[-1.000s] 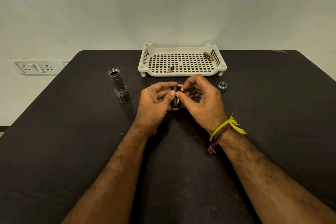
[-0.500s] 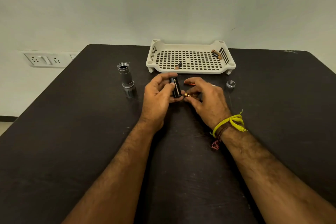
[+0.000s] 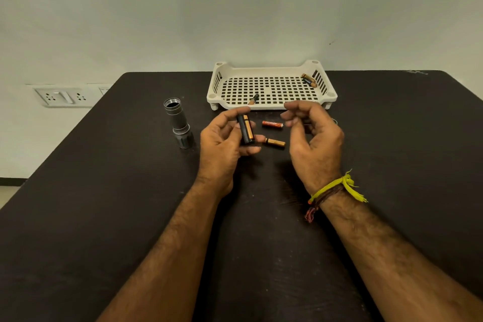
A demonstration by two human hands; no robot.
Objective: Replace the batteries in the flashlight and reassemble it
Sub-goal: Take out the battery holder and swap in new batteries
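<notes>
Black plastic battery holder is pinched upright-ish in my left hand, one copper-topped cell visible seated in its near face, long axis running roughly 11 to 5 o'clock. My right hand is lifted off the table with the fingers loosely curled and spread, gripping nothing as far as I can see. Two loose cells lie on the table between the hands: a red battery lying about 9 to 3, and a gold battery just below it, nearly touching my left fingertips, also lying sideways. From the right hand's fingertips both sit around 8 o'clock, so that hand is the nearer free one, though I can't tell if these are the spent cells or the fresh ones. Grey flashlight body stands open-end-up at 9 o'clock of the left hand, well apart. White tray at 12 o'clock holds two more batteries. Reassembly not yet started, I reckon.
</notes>
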